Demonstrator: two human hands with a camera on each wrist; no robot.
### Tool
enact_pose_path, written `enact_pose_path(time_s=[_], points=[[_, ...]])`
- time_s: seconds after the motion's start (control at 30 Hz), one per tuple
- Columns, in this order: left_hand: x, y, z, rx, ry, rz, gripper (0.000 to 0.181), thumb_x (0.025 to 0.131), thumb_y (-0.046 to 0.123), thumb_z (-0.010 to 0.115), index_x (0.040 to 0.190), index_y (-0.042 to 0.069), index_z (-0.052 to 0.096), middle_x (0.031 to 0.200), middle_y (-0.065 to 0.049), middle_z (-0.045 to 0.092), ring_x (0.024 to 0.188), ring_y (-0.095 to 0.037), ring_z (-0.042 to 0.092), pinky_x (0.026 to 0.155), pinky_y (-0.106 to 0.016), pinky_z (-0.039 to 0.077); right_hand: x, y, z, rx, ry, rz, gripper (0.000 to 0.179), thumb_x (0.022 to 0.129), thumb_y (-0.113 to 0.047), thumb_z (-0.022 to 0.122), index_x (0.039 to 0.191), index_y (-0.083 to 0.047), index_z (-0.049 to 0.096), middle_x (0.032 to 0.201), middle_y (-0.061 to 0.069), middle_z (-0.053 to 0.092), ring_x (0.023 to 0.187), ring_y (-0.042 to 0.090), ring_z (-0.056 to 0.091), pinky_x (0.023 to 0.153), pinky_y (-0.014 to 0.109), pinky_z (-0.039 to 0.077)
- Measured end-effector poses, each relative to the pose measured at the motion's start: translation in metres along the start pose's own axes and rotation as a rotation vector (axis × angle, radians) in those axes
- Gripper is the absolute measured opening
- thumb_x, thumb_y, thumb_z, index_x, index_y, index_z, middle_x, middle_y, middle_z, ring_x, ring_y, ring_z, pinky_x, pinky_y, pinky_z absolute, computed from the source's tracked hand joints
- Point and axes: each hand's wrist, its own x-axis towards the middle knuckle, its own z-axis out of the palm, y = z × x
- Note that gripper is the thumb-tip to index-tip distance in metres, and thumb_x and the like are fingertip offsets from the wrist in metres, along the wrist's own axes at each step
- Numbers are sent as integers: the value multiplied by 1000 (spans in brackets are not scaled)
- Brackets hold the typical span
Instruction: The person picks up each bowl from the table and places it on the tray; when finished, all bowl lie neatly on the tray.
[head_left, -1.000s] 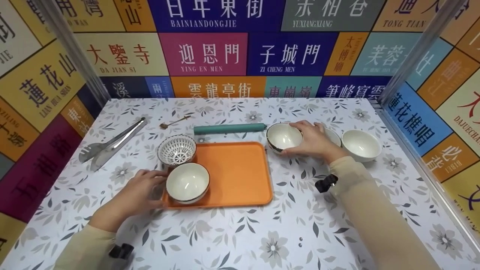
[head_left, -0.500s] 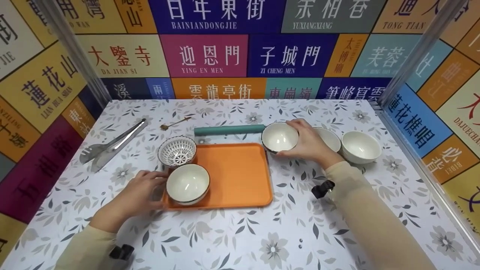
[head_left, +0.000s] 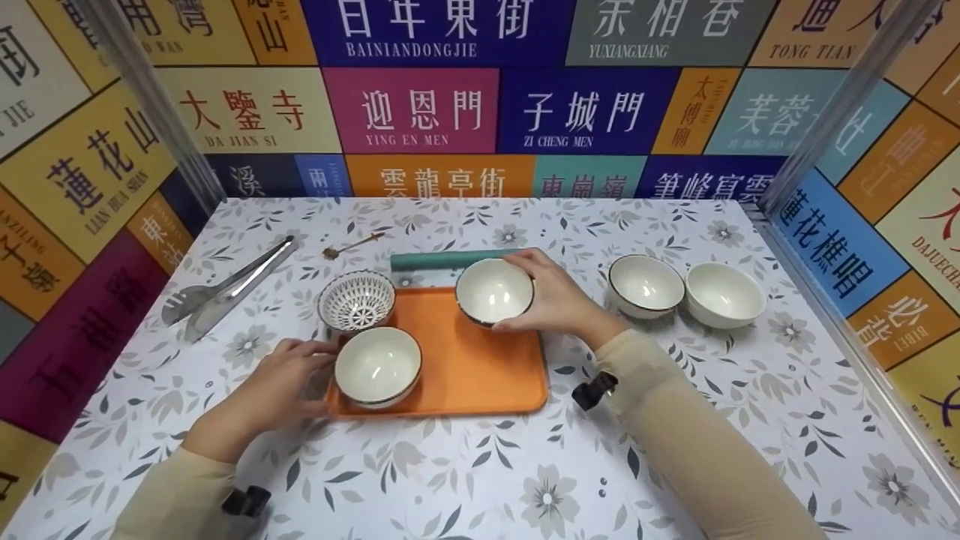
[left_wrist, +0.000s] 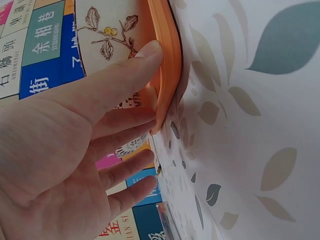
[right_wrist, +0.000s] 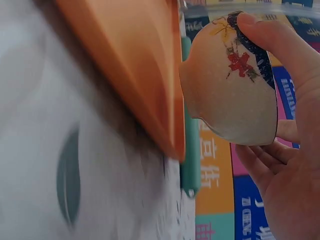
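Observation:
My right hand (head_left: 559, 300) grips a white bowl (head_left: 495, 292) by its right side, over the back right of an orange tray (head_left: 480, 379). The right wrist view shows this bowl (right_wrist: 227, 95) raised off the tray, with a red flower and dark rim band outside. Beside the tray's left end is my left hand (head_left: 274, 386), its thumb at the tray's rim (left_wrist: 170, 65) and its fingers loosely extended. A dark-rimmed white bowl (head_left: 379, 364) stands at the tray's front left. Behind it, a black-and-white patterned bowl (head_left: 357, 300) stands at the back left corner.
Two more white bowls, one dark-rimmed (head_left: 646, 285) and one plain (head_left: 725, 295), stand at the right. A green stick-like cylinder (head_left: 442, 259) lies behind the tray. Metal tongs (head_left: 232, 289) and a small brown stick-like piece (head_left: 352, 245) lie at the back left.
My right hand has carried its bowl leftward from beside the other right-hand bowls to over the tray, uncovering the dark-rimmed bowl there. My left hand has stayed at the tray's left end.

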Motion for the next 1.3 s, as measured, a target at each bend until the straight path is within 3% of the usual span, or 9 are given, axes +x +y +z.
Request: enact_pose_path(time_s=[0.33, 0.5, 0.77, 1.0, 1.13, 1.3], points=[[0, 0, 0, 25, 19, 14, 64, 71, 23, 92, 127, 1, 70, 137, -16, 65, 123, -41, 54, 96, -65, 48, 21, -26, 42, 52, -86, -57, 117, 57, -52, 98, 154, -9, 48, 150, 4, 47, 137, 27, 51, 116, 45, 44], [2, 1, -1, 18, 20, 12, 65, 70, 23, 92, 128, 1, 70, 137, -16, 65, 124, -41, 53, 98, -65, 47, 25, -27, 49, 81, -94, -47, 115, 58, -50, 99, 153, -9, 49, 151, 5, 47, 137, 28, 51, 115, 45, 46], [1, -1, 1, 11, 17, -3, 66, 70, 22, 91, 129, 1, 70, 138, -16, 64, 125, -41, 53, 101, -65, 46, 25, -30, 52, 23, -140, -63, 115, 61, -53, 97, 155, -12, 45, 154, 3, 45, 137, 26, 53, 113, 47, 47], [0, 0, 0, 18, 17, 3, 65, 71, 22, 91, 129, 2, 70, 138, -15, 64, 125, -42, 53, 99, -66, 46, 15, -28, 36, 51, -178, -51, 111, 68, -54, 93, 159, -20, 41, 159, 0, 40, 144, 22, 46, 121, 48, 37], [0, -1, 1, 16, 15, 2, 65, 70, 22, 92, 128, 3, 71, 138, -14, 64, 126, -41, 53, 100, -66, 46, 3, -17, 13, 90, -131, -56, 95, 74, -45, 93, 154, -18, 50, 154, -1, 46, 139, 25, 51, 118, 50, 42], [0, -1, 3, 14, 25, 9, 64, 68, 19, 92, 127, 3, 72, 137, -15, 65, 125, -41, 54, 99, -65, 47, -15, 3, -19, 47, -50, -58, 78, 78, -33, 91, 147, -17, 57, 152, 0, 53, 132, 30, 55, 110, 55, 47]])
